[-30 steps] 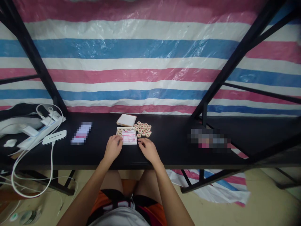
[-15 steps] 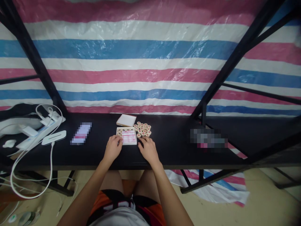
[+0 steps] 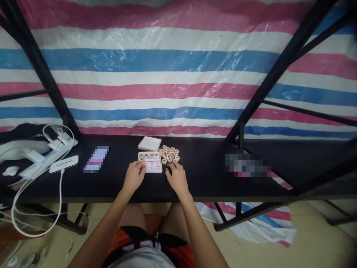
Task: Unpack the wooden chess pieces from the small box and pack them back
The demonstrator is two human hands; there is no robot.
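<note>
A shallow white box lies on the black table, with a sheet of pink-lined paper inside it. Along its back and left sides sit several round xiangqi pieces with dark characters. My left hand is bent over the box's left wall, its fingers partly covering the pieces there. Just right of the box, a loose cluster of xiangqi pieces with red characters lies on the tabletop. My right hand rests at the near side of this cluster, thumb and fingers apart, nothing seen in it.
Behind the box lies its white lid. A blurred phone is to the left, beside a white device, a power strip and looping cables. A blurred object lies right. Black frame bars slant up on both sides.
My right hand has shifted slightly to the right, away from the box. My left hand stays at the box's left side, and the pieces lie as before.
</note>
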